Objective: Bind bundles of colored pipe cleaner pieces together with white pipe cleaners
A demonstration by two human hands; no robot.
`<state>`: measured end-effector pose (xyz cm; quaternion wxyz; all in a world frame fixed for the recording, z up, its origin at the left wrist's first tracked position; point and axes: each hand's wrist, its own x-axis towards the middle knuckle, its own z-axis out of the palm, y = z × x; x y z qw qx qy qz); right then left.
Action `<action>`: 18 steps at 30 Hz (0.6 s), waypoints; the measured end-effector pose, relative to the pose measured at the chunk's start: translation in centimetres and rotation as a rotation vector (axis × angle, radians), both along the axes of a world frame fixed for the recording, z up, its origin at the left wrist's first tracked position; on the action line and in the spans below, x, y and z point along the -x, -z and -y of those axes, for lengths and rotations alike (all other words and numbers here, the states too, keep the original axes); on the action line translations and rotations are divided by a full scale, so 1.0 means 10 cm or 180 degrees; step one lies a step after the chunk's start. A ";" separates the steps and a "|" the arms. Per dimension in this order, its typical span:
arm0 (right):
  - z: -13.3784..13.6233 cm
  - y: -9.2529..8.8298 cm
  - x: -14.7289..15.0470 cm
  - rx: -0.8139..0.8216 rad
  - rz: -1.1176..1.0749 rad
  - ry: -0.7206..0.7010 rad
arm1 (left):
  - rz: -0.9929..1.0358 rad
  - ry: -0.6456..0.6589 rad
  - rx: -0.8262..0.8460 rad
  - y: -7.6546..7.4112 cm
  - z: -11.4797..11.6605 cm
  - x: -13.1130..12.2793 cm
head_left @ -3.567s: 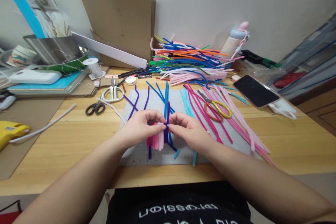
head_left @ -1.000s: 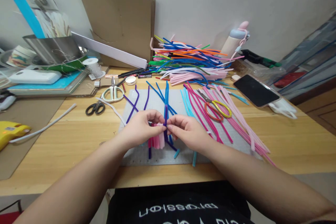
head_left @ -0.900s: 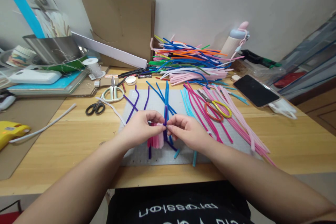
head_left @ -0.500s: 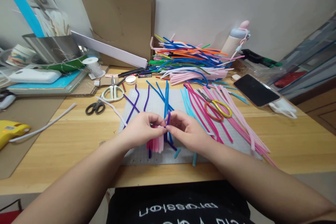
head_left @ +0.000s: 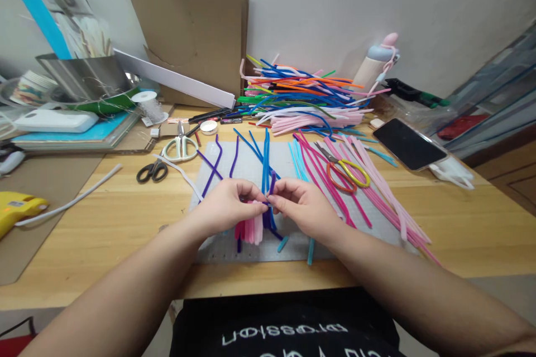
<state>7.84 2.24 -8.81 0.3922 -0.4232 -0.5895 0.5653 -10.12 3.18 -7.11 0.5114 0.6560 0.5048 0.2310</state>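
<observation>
Between my two hands, above the grey cutting mat (head_left: 226, 254), is a row of folded pipe cleaners (head_left: 252, 228) shading from dark pink to pale pink. My left hand (head_left: 237, 203) is closed on this row, fingertips at its upper right end. My right hand (head_left: 299, 203) pinches a purple pipe cleaner (head_left: 273, 178) whose tip sticks up beside the row. The fingertips of both hands almost meet, and they hide the spot where purple and pink join. Blue pipe cleaners (head_left: 265, 156) lie on the mat just behind my hands.
Red-and-yellow scissors (head_left: 345, 173) rest on pink pipe cleaners (head_left: 389, 209) at right. White-handled scissors (head_left: 180, 148) and black-handled scissors (head_left: 152, 172) lie left of the mat. A heaped pile of pipe cleaners (head_left: 310, 95) and a phone (head_left: 409, 144) are behind. A yellow glue gun (head_left: 19, 212) lies far left.
Both hands have shifted very slightly right with the pink row. The upright purple tip now leans a little more to the right.
</observation>
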 end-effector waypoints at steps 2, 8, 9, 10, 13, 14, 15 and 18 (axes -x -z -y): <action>0.00 0.00 0.00 0.0031 0.0028 -0.0015 | -0.0001 0.0015 -0.0010 0.00 0.00 0.00; -0.01 0.00 -0.01 0.0063 -0.0029 -0.0048 | -0.0038 0.0014 0.0000 0.00 -0.01 0.01; -0.01 0.01 0.00 0.0067 -0.0031 -0.0054 | -0.0048 0.0022 -0.0007 0.00 -0.02 0.01; -0.01 0.01 0.00 0.0065 -0.0023 -0.0056 | -0.0063 0.0029 -0.0012 0.00 -0.02 0.01; -0.02 0.03 0.00 0.0034 0.0000 -0.0067 | -0.0147 0.0033 -0.0013 -0.01 -0.02 0.01; -0.02 0.04 0.00 0.0027 -0.0003 -0.0078 | -0.0164 0.0032 0.0000 -0.02 -0.02 0.01; -0.02 0.04 0.00 0.0022 -0.0011 -0.0091 | -0.0172 0.0028 0.0018 -0.02 -0.01 0.01; -0.02 0.05 0.00 0.0006 -0.0035 -0.0116 | -0.0138 0.0061 0.0072 -0.03 0.00 0.01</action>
